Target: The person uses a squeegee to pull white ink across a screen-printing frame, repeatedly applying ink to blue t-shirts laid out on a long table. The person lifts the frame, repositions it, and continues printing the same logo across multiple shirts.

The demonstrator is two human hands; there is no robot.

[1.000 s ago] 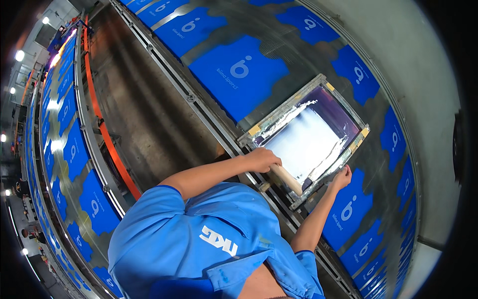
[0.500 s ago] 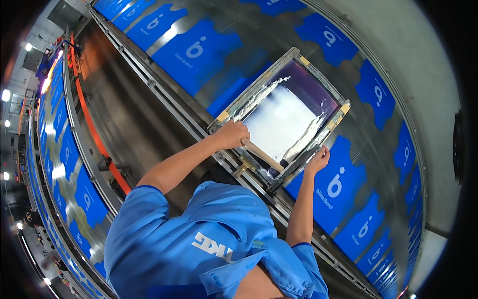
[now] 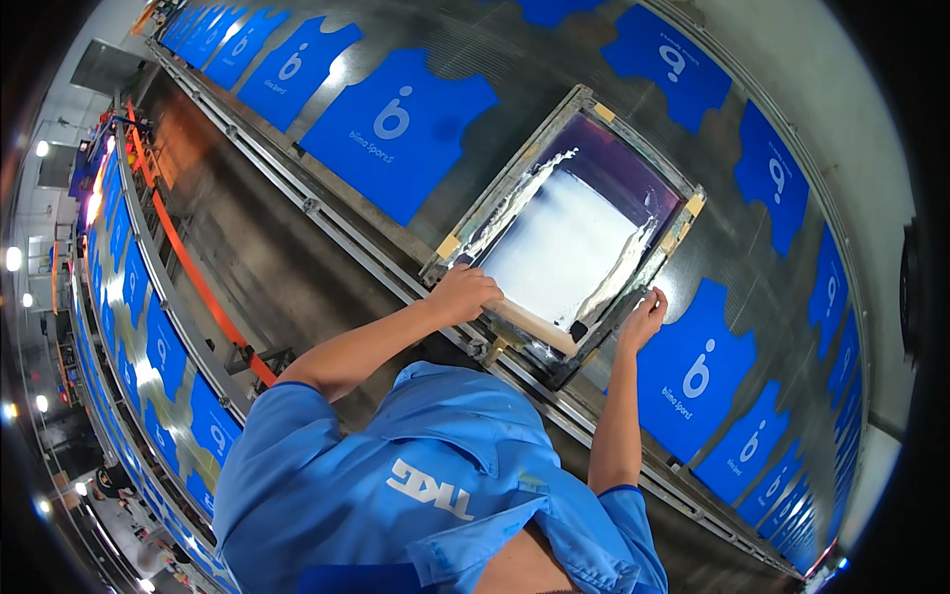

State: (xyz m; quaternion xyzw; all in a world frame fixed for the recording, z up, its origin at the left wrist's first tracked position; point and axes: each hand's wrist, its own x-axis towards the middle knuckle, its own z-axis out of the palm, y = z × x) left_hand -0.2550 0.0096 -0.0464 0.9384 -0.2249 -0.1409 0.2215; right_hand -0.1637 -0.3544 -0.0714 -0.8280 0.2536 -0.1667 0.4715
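Note:
My left hand (image 3: 463, 295) is closed round a wooden-handled squeegee (image 3: 534, 325), which lies across the near end of a screen-printing frame (image 3: 693, 206). Inside that frame, white ink (image 3: 569, 243) covers much of the mesh, with thick ridges along both sides and a purple band at the far end. The fingers of my right hand (image 3: 645, 319) are closed at the frame's right edge and seem to grip it. Just right of it lies a blue sleeveless shirt panel (image 3: 696, 342) with a white print. Another such panel (image 3: 371, 153) lies to the frame's left.
Several printed panels line the long printing table in two rows, with a metal rail (image 3: 297, 193) along its near edge. Across the aisle at left, an orange bar (image 3: 198, 287) runs beside another table of blue panels (image 3: 163, 346). A pale wall (image 3: 821, 99) stands behind the table.
Relative to the panels, the frame has moved left along the table. The blue strip beside its left edge no longer shows, and the gap to the right panel is wider. Both hands stay closed.

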